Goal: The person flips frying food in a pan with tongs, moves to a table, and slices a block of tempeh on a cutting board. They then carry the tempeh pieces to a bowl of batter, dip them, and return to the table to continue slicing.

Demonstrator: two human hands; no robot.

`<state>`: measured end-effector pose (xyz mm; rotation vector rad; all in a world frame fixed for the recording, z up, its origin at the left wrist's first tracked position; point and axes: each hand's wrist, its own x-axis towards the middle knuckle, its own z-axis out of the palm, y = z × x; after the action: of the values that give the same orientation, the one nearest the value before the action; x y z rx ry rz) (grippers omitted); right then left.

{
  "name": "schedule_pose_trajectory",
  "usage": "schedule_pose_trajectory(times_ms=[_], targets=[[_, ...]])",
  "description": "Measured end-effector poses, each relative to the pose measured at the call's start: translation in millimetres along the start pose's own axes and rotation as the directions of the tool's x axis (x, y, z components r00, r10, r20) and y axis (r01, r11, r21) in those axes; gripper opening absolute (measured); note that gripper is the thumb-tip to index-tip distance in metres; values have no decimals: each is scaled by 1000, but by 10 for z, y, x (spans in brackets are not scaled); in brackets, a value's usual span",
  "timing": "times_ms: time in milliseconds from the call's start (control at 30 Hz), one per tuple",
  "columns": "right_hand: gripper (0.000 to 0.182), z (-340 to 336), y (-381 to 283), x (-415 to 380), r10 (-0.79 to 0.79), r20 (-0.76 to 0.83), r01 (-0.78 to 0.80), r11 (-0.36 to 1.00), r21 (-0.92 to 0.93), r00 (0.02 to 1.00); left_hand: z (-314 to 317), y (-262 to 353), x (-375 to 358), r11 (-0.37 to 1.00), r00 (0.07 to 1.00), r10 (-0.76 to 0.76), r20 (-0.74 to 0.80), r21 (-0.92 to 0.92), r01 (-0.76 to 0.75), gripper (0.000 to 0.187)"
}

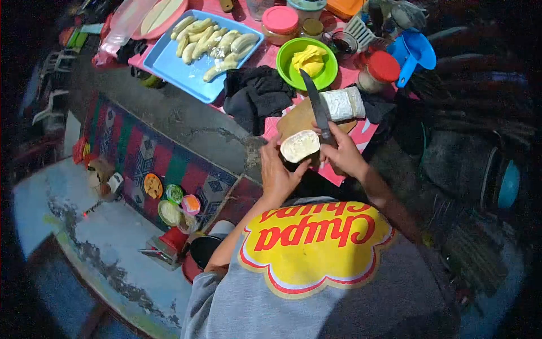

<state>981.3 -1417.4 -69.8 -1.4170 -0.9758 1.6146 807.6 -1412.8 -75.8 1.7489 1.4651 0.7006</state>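
Note:
My left hand point(275, 172) is closed around a pale, oval, creamy-faced piece point(300, 146) with a white rim; its exact kind cannot be made out. In my right hand point(345, 155) is a knife point(315, 101), gripped by the handle, its dark blade pointing away from me and up toward the green bowl point(285, 62). Both hands are close together over the near end of a wooden cutting board point(293, 118). A silvery wrapped block point(341, 105) lies at the board's far right, beside the blade. Yellow stuff point(308, 60) sits in the bowl.
A blue tray point(203, 87) of peeled bananas point(203, 39) stands at the far left of the pink table. Black cloth point(259, 93) lies between tray and board. Jars with red lids point(384, 66) and a blue dipper point(415, 53) crowd the far right. Left, several small bowls sit on a mat.

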Motion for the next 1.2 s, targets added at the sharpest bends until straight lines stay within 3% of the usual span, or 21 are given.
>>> schedule_pose_trajectory(times_ms=[67,167,200,267,333,367,400,433,467,500,533,633,667,733,800,867,900,933,1000,1033,1200], targets=[[46,15,-35,151,32,63,-32,999,-3,998,-12,-15,-130,997,999,36,-8,63,-35,71],[39,-3,-29,458,-61,193,52,997,54,979,74,108,-283,978,983,-185,4,-96,184,67],[39,-23,-38,578,-64,228,54,997,48,972,109,135,-305,976,979,-200,-29,-95,197,67],[35,-30,-65,765,-82,386,145,980,-136,919,147,165,-302,965,987,-96,-127,232,123,73],[36,-16,-49,859,-96,430,161,980,-118,898,156,124,-176,979,983,-37,-181,192,72,94],[37,-35,48,906,-412,318,495,832,-250,854,129,139,-92,985,985,73,-157,168,-46,97],[38,-48,32,885,-697,248,727,557,-402,672,106,156,-4,976,973,186,-138,141,-166,101],[38,-143,23,796,-633,232,667,637,-386,739,126,85,55,975,971,183,-151,155,-159,101],[38,-231,-69,643,-640,239,678,634,-372,730,163,-37,92,991,989,125,-78,47,-122,97],[37,-338,-156,470,-400,250,469,802,-369,882,200,-80,94,995,997,74,6,-60,-74,93],[37,-453,-220,307,-126,261,220,902,-372,957,240,12,62,996,997,73,3,-49,-73,93],[36,-738,-137,-43,-112,348,256,879,-401,931,537,299,-115,982,913,-130,-386,80,173,92],[35,-798,-88,-138,-100,386,273,863,-425,917,658,334,-158,980,911,-138,-390,83,183,92],[33,-873,-86,-291,-4,371,273,684,-677,929,823,385,-192,973,810,-135,-571,79,218,94],[30,-905,-104,-411,-43,388,307,691,-654,921,847,418,-221,971,801,-167,-575,47,236,88],[27,-936,-183,-465,-107,455,408,653,-638,884,817,372,-255,906,762,-263,-592,-423,-16,76],[27,-934,-227,-467,-103,460,407,657,-634,882,783,381,-273,878,741,-264,-618,-472,-81,61],[27,-933,-271,-469,-110,477,437,611,-660,872,754,395,-258,878,740,-269,-617,-472,-74,61],[27,-926,-337,-439,-109,502,472,554,-686,858,717,426,-190,902,701,-390,-597,-400,160,51],[27,-909,-355,-427,-132,501,492,510,-706,855,757,363,-184,955,725,-295,-622,-175,239,38],[27,-843,-443,-396,-99,553,545,379,-748,827,859,383,-163,925,687,-378,-621,-287,249,36]])
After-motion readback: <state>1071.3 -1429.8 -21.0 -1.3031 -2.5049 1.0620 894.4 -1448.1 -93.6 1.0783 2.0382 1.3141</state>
